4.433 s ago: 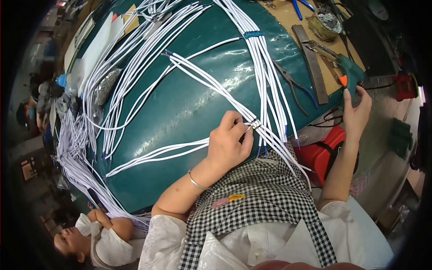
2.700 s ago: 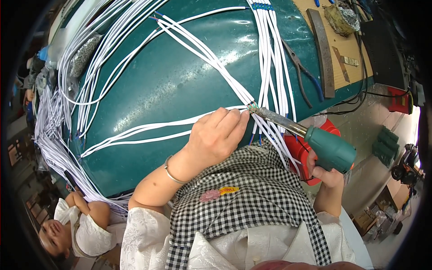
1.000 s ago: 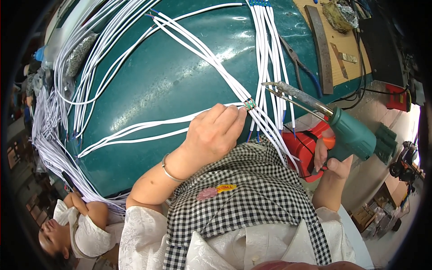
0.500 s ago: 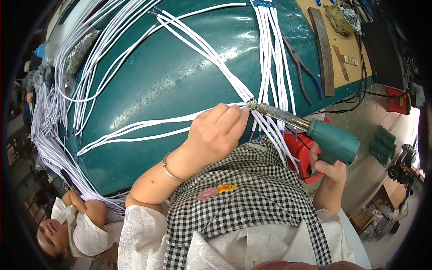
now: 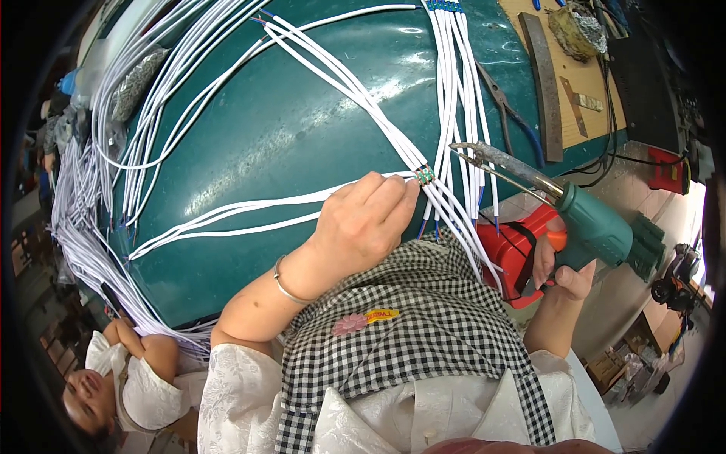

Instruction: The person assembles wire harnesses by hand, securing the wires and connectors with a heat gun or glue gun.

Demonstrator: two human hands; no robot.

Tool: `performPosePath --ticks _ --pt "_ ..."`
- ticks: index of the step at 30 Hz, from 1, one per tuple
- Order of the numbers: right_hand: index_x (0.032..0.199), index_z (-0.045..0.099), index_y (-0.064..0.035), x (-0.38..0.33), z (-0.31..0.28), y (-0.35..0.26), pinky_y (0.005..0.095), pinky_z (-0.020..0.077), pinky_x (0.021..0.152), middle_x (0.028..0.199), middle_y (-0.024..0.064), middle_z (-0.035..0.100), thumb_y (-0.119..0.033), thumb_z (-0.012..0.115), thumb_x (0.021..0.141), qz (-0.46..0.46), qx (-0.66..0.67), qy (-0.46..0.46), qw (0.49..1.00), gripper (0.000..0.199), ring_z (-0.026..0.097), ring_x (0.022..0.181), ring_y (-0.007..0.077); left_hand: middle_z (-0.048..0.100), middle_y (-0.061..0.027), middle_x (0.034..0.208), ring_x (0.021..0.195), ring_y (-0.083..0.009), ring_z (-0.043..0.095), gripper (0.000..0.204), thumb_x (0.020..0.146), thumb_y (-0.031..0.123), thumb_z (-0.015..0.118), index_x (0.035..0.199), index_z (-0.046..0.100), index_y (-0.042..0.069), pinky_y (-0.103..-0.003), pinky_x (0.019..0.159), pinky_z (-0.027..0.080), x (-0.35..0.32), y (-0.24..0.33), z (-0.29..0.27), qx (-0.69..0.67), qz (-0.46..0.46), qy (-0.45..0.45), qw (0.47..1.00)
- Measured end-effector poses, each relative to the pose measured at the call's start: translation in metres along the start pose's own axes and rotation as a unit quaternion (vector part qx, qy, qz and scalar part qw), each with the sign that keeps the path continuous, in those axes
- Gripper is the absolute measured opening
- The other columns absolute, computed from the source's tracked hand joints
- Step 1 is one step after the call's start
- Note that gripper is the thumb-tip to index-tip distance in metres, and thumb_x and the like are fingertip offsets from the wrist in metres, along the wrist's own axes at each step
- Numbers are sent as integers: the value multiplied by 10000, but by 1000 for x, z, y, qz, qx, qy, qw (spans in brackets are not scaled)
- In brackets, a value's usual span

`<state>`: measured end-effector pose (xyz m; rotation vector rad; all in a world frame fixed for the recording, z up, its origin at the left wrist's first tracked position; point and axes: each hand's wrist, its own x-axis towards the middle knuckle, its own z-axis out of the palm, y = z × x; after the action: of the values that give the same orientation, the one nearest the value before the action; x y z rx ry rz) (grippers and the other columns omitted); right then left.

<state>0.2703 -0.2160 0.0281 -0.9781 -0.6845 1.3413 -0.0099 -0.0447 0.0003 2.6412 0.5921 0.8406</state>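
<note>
On the counter's (image 5: 302, 144) near side, our left hand (image 5: 367, 216) pinches cables (image 5: 287, 200) beside the board (image 5: 425, 176); our right hand (image 5: 561, 271) grips the iron (image 5: 594, 223), tip (image 5: 458, 147) just far-right of it. A loosened pinch could skew the board; a stray tip, if hot, could scorch cables.

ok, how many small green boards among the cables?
2: near board by the left hand, far board at the picture's top edge. More may hide under the white cables.

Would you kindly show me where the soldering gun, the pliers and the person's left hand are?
Soldering gun (image 5: 596, 224): head view, on its green body.
Pliers (image 5: 499, 98): head view, near the pivot.
Left hand (image 5: 363, 216): head view, back of the hand.
</note>
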Motion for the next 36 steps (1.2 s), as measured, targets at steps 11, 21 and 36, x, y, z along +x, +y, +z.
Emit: performPosePath --ticks 11,21,36 --pt "1421 361 130 0 -2 16 323 535 456 1266 281 583 -282 791 853 -55 11 27 998 823 628 605 234 605 -81 852 622 -189 568 352 638 -53 671 989 683 -32 -301 514 468 1 2 -1 7 -1 1 1000" --pt "1437 392 68 31 37 14 266 516 582 885 149 665 -258 767 884 -40 -83 31 995 744 640 672 180 617 -84 845 633 -206 592 337 686 -53 712 1016 671 -2 -315 521 482 -1 3 0 14 -25 9 1000" --pt "1315 513 38 78 96 38 271 549 766 1049 154 706 34 721 863 -107 -207 8 972 497 678 881 149 625 -67 756 584 -199 594 270 677 9 801 911 667 19 -299 491 450 6 6 -15 -38 -15 150 988"
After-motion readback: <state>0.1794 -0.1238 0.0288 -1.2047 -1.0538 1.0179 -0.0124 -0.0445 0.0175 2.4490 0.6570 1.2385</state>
